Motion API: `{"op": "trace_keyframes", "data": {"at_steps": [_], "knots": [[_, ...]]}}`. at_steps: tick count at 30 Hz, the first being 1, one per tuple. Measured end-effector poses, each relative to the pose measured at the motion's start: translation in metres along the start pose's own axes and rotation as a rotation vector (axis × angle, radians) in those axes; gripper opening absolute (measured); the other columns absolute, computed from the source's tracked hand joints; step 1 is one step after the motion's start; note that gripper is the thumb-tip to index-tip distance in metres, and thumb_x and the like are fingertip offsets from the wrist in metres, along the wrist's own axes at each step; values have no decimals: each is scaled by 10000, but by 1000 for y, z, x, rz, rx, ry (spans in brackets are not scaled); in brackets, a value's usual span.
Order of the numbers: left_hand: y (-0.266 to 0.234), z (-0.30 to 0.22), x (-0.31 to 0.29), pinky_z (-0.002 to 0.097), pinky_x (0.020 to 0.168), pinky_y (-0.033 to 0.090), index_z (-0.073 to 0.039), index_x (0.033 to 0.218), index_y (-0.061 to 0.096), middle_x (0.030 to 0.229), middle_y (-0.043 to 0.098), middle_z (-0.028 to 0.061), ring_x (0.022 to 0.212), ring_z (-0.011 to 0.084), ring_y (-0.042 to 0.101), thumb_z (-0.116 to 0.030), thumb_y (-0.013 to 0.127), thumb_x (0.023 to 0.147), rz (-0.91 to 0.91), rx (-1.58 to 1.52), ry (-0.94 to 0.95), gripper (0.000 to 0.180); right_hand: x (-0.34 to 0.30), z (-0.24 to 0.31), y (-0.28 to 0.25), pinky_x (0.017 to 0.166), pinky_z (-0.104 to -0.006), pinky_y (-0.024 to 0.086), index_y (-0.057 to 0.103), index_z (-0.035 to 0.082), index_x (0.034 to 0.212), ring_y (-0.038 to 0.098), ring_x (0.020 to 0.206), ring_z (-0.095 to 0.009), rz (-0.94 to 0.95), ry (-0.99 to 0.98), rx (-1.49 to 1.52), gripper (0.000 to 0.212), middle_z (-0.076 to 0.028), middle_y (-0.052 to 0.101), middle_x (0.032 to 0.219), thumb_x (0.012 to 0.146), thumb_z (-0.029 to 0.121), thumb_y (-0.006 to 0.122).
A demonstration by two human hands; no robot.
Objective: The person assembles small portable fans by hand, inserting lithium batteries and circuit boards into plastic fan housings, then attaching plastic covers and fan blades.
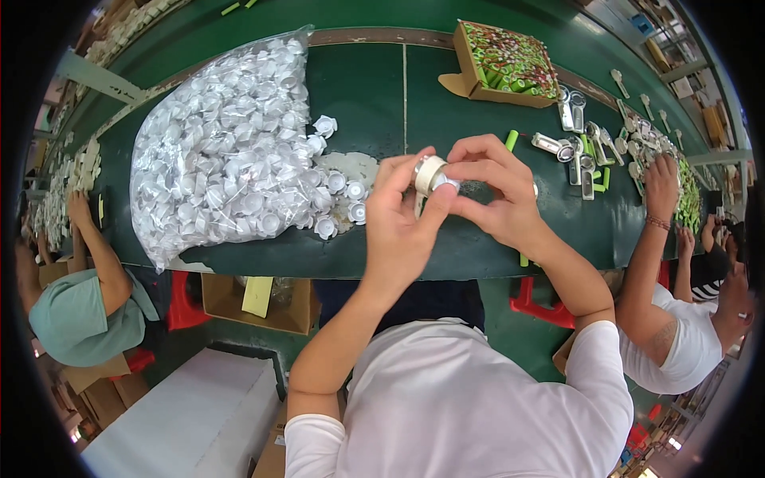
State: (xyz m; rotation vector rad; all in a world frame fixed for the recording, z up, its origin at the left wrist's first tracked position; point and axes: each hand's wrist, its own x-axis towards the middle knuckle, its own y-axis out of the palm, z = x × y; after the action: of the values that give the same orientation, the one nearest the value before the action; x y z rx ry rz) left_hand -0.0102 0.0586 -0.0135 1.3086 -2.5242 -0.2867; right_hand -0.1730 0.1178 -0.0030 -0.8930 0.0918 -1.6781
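Observation:
Over the green table, my left hand (396, 219) is closed around a white round-headed housing (431, 170) with a shiny ring-shaped rim. My right hand (504, 195) meets it from the other side, with thumb and fingers pinching a small white plastic piece (449, 184) at the housing's open face. Fingers cover most of that piece, so its full shape is hidden. Left of my hands, several loose white plastic cups (355, 212) lie beside a large clear bag (227, 151) filled with the same cups.
A cardboard box (510, 94) of green cylindrical cells with red wires stands at the back right. Several white-and-silver housings (586, 163) and green cells lie nearer. Co-workers sit at left (88, 319) and right (677, 331). Below the table are a carton (263, 319) and a red stool (542, 304).

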Motion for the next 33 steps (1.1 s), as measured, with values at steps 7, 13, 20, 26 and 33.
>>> {"op": "trace_keyframes", "data": {"at_steps": [7, 13, 20, 26, 33], "knots": [[7, 9, -14, 294, 870, 514, 88, 1243, 515, 1168, 521, 139, 1057, 206, 583, -152, 661, 964, -147, 297, 226, 396, -1, 3, 5, 928, -320, 525, 542, -43, 1358, 568, 1111, -179, 64, 398, 750, 482, -90, 553, 1186, 904, 27, 690], [0, 15, -24, 282, 780, 514, 78, 1210, 533, 1099, 521, 142, 921, 179, 592, -160, 616, 989, -182, 218, 100, 336, -5, 6, 27, 864, -289, 537, 589, -76, 1228, 629, 990, -146, 35, 454, 783, 336, -84, 595, 1117, 945, 86, 670], [-10, 34, 4, 417, 1003, 432, 70, 1280, 496, 1149, 582, 226, 1107, 364, 568, -146, 544, 1000, -495, 608, 327, 357, 75, -88, 39, 723, -331, 550, 543, -32, 1293, 672, 772, -197, -321, 541, 76, 481, -156, 702, 926, 911, 227, 677], [11, 34, -52, 376, 1007, 447, 73, 1149, 600, 1256, 561, 224, 1151, 354, 578, -58, 638, 900, 121, 615, 121, 283, 116, -95, 71, 802, -357, 549, 566, 86, 1335, 635, 1041, -264, 319, -174, -17, 566, -116, 600, 1240, 803, 95, 760], [47, 62, -25, 464, 1042, 402, 69, 1282, 498, 1300, 496, 244, 1181, 431, 487, -65, 672, 857, 86, 833, 182, 478, 131, -90, 88, 707, -415, 536, 606, 16, 1026, 677, 759, -304, 593, -26, -238, 318, -135, 687, 849, 954, 325, 634]]}}
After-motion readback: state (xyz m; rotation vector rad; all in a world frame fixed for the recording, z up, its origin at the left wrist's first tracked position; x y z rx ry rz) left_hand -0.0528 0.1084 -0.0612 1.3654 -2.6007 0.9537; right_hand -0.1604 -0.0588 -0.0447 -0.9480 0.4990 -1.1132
